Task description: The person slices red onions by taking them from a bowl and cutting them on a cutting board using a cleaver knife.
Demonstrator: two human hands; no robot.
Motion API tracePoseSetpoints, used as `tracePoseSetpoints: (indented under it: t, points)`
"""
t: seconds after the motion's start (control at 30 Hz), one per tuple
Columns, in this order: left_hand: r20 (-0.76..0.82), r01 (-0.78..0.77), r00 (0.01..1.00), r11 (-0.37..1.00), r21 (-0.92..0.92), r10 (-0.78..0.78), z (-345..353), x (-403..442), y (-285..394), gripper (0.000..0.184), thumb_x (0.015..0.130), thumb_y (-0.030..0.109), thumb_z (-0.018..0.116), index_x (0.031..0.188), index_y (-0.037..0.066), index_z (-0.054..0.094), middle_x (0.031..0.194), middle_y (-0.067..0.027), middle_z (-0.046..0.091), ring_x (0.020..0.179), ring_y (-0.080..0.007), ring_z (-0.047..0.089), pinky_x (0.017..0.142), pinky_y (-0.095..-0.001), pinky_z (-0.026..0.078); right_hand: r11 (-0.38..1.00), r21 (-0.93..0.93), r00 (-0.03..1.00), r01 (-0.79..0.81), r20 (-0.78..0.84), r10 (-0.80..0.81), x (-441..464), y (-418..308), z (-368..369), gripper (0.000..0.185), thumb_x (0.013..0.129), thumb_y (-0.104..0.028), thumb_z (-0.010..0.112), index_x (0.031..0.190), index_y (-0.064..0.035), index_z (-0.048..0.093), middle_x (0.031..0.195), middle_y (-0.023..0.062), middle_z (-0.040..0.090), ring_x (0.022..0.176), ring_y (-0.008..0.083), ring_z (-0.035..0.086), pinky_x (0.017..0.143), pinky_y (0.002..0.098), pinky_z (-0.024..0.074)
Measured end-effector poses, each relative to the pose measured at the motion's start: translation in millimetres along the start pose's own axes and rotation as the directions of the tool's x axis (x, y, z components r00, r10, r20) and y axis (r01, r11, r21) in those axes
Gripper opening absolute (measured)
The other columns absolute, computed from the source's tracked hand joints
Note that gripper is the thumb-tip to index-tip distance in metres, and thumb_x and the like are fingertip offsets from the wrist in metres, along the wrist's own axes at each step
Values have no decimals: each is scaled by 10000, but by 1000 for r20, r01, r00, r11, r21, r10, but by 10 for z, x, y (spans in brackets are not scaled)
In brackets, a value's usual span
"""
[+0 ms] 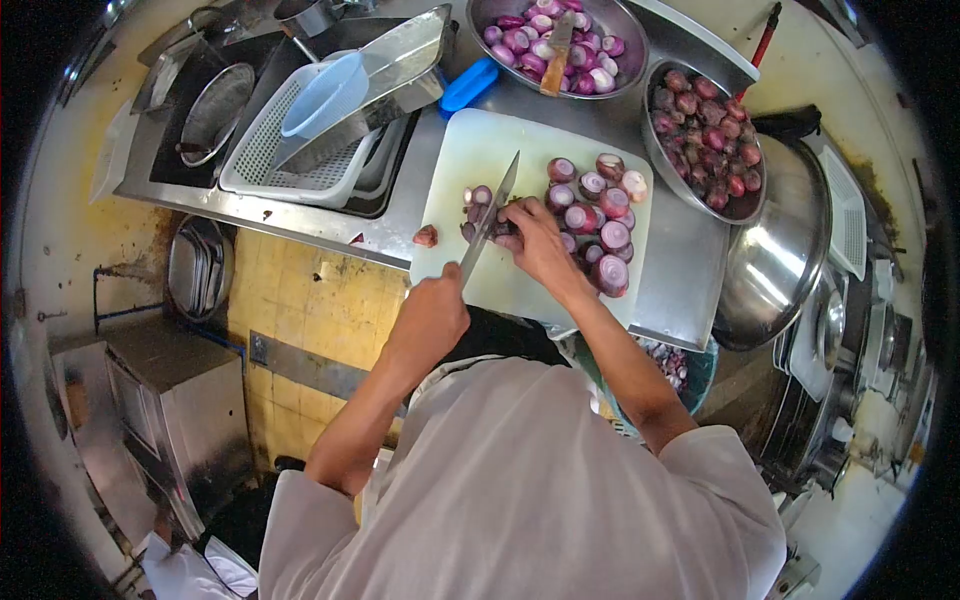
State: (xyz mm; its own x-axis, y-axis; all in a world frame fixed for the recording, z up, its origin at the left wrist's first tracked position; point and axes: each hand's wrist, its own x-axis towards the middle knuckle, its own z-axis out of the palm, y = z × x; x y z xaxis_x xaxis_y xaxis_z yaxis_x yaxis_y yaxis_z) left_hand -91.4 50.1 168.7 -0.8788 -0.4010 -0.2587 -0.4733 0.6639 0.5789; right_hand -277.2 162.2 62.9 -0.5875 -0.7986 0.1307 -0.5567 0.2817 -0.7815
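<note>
Left grip (433, 308) is closed tight on the handle of a knife (494, 212). The blade slants up and away, over the white board (485, 140). The right grip (540, 240) has its fingers bent around a dark onion (507, 232), just to the right of the blade. The fingers hide most of that onion. Small dark bits (480, 194) lie on the board, close to the left side of the blade. To the right of the right grip, many cut onions (613, 236) sit near together on the board, and some are right beside the wrist. Many show their pale rings on top. One brown bit (426, 236) is by the board's left edge. The board rests on a shiny metal surface (680, 275). Past it stands a bowl (637, 62) of peeled onions (520, 38), with a short knife (556, 68) on top. On the right, another bowl (667, 172) holds red onions (705, 125) with their skins on.
</note>
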Motion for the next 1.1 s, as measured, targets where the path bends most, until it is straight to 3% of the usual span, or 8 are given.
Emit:
tracePoseSetpoints:
  t: [0.33, 0.47, 0.53, 0.73, 0.8, 0.9, 0.97, 1.1]
  points:
    - [-137, -88, 987, 995, -46, 81, 675, 776, -339, 142, 871, -3, 517, 1002, -53, 535, 782, -347, 662, 789, -507, 681, 729, -601, 532, 999, -41, 1000, 15, -13, -15, -108, -3, -93, 454, 683, -1, 804, 1037, -52, 524, 984, 163, 575, 950, 392, 603, 803, 474, 497]
    - [-130, -62, 990, 997, -42, 57, 642, 688, -379, 184, 898, 18, 557, 1065, -54, 528, 744, -320, 651, 777, -517, 671, 726, -599, 504, 999, 51, 969, 12, -247, 1, 34, 47, -477, 450, 682, -59, 825, 1006, -60, 513, 939, 149, 563, 893, 384, 610, 736, 477, 489]
    - [-115, -68, 991, 997, -37, 63, 641, 666, -352, 197, 915, 24, 553, 1093, -59, 531, 752, -320, 653, 780, -521, 670, 723, -596, 507, 965, -241, 901, 106, -388, -195, 138, 189, -706, 435, 708, -115, 820, 1049, -72, 554, 986, 158, 600, 873, 367, 624, 753, 464, 500]
    - [-159, -64, 986, 997, -35, 58, 666, 685, -389, 157, 922, 32, 545, 1037, -74, 524, 737, -329, 648, 744, -516, 670, 682, -597, 516, 938, -336, 788, -87, -599, -141, 391, 839, -1917, 293, 733, -123, 810, 994, -53, 697, 909, 149, 722, 863, 324, 712, 830, 410, 558]
    - [-163, -77, 984, 996, -43, 69, 642, 689, -365, 161, 916, 27, 549, 1037, -77, 522, 732, -325, 648, 740, -514, 669, 679, -598, 516, 910, -328, 760, -255, -649, -21, 512, 1512, -2486, 352, 674, -140, 837, 1003, -72, 730, 1020, 188, 736, 965, 374, 710, 871, 429, 562]
    - [-182, -117, 977, 993, -34, 109, 635, 679, -401, 168, 907, 19, 552, 1040, -79, 521, 717, -316, 646, 726, -509, 668, 665, -594, 516, 808, -435, 777, -398, -628, 45, 637, 2277, -3005, 385, 665, -171, 850, 1017, -65, 736, 1061, 198, 742, 985, 383, 716, 879, 441, 566]
    - [-198, -145, 970, 989, -20, 138, 627, 680, -397, 170, 904, 15, 551, 1044, -78, 521, 707, -312, 644, 716, -506, 667, 652, -591, 517, 475, -684, 832, -554, -441, 337, 743, 2922, -3082, 481, 654, -222, 868, 1084, -66, 720, 1075, 209, 742, 1022, 384, 714, 905, 454, 565]
    - [-165, -105, 982, 993, -51, 96, 632, 684, -396, 187, 912, 16, 558, 1068, -79, 521, 702, -319, 634, 719, -522, 654, 669, -580, 509, 570, -662, 872, -487, -342, 349, 643, 2800, -3032, 598, 665, -273, 873, 1211, -127, 678, 1084, 197, 744, 1056, 401, 701, 923, 471, 561]
